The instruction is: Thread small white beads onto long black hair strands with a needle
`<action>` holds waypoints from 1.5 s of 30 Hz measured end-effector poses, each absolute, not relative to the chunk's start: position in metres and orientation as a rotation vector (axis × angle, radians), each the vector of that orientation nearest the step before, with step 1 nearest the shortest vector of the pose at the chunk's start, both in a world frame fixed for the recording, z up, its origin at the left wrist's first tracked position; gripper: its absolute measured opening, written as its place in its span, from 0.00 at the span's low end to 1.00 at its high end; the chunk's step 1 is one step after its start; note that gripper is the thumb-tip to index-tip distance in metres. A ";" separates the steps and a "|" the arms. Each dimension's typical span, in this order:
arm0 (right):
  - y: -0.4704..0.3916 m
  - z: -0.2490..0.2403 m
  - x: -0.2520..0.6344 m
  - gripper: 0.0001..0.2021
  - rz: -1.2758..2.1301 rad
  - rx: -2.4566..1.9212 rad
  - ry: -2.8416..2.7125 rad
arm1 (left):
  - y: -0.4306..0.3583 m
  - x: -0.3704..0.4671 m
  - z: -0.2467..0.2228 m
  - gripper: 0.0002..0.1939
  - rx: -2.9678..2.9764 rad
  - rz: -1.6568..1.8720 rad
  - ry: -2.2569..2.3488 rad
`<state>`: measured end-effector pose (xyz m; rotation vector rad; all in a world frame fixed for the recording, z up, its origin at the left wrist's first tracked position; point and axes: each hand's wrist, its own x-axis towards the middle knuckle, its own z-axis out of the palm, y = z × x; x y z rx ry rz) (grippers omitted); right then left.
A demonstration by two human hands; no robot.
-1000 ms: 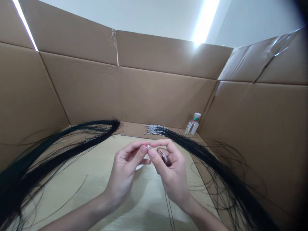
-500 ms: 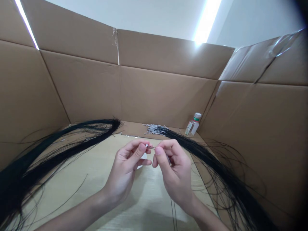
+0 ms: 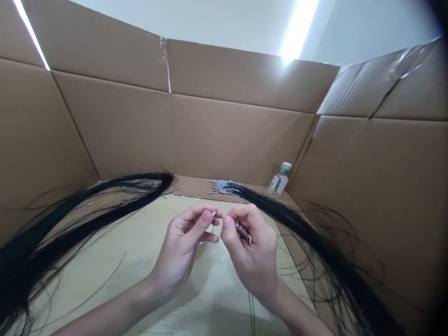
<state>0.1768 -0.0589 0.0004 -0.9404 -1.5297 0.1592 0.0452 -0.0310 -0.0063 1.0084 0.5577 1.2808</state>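
Note:
Between the thumb and index finger of my left hand (image 3: 182,249) is a small white bead (image 3: 214,214). My right hand (image 3: 255,254) pinches a thin dark cord (image 3: 220,216) whose short end reaches the bead; whether it passes through cannot be told. A row of small pale beads (image 3: 242,229) shows inside the curled fingers of the right hand. Below that hand hang two dark strands (image 3: 251,308). Part of a white object (image 3: 209,228) appears behind the left fingers, mostly hidden.
A bundle of black cords with beaded ends (image 3: 227,187) runs down the right side. Another black bundle (image 3: 147,198) curves along the left. In the back right corner stands a clear bottle (image 3: 279,181) with a white cap. Cardboard walls (image 3: 241,135) enclose the table (image 3: 147,252).
My right hand has moved slightly left, bringing its fingertips closer to the bead. More of the beaded row shows in that hand. My left hand stays nearly still.

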 end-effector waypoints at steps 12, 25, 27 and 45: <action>-0.060 0.003 0.176 0.07 0.088 -0.945 -1.534 | -0.032 0.044 -0.007 0.07 1.019 1.297 0.568; -0.062 0.005 0.176 0.07 0.027 -0.924 -1.551 | -0.032 0.046 -0.009 0.08 1.035 1.293 0.593; -0.061 0.005 0.176 0.08 0.038 -0.931 -1.544 | -0.032 0.046 -0.010 0.08 1.033 1.292 0.590; -0.062 0.006 0.176 0.09 0.034 -0.929 -1.586 | -0.032 0.045 -0.010 0.07 1.089 1.294 0.605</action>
